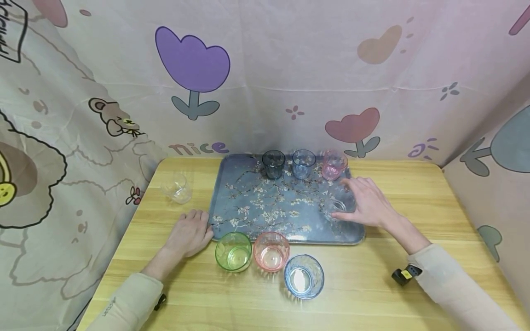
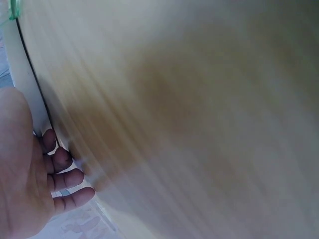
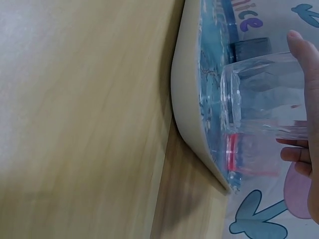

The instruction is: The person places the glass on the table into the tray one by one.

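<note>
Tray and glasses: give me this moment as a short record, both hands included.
Surface: flower-patterned tray on wooden table
Far row on tray: dark glass, pale blue glass, pink glass
Tray's right side: right clear glass
In front of tray: green glass, red glass, blue-rimmed glass
Left of tray: left clear glass
Right hand: spread around right clear glass; grip unclear
Left hand: rests beside tray's near left corner

Hands (image 1: 189, 233) apart, arms (image 1: 159, 263) angled inward
</note>
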Tool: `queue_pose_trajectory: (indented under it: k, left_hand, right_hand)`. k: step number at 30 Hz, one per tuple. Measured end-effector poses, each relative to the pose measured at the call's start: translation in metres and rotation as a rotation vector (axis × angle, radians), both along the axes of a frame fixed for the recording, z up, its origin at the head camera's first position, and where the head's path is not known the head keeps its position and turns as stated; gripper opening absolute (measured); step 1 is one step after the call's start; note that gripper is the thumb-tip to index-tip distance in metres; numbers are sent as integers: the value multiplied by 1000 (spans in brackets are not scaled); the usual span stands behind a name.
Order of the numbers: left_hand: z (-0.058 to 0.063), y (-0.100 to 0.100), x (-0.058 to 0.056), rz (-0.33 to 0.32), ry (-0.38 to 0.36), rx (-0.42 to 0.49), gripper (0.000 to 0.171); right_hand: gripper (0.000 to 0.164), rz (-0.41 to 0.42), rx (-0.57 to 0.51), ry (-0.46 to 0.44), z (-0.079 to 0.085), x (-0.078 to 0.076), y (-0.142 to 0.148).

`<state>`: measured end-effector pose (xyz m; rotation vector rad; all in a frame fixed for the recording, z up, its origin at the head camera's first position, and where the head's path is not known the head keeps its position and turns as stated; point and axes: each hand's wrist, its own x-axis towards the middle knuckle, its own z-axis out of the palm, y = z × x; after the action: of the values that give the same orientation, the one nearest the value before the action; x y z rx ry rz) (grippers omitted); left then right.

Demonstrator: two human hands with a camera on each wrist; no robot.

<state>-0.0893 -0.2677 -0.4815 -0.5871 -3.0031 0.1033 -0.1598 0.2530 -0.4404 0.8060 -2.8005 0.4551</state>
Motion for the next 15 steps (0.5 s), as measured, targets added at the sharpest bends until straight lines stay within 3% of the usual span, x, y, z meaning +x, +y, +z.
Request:
queue_pose_trajectory:
  k: [15]
  left_hand:
    - [-1,1,2,-7,33,7,30]
  right_hand:
    - [101,-21,30,-23,-6,1,2]
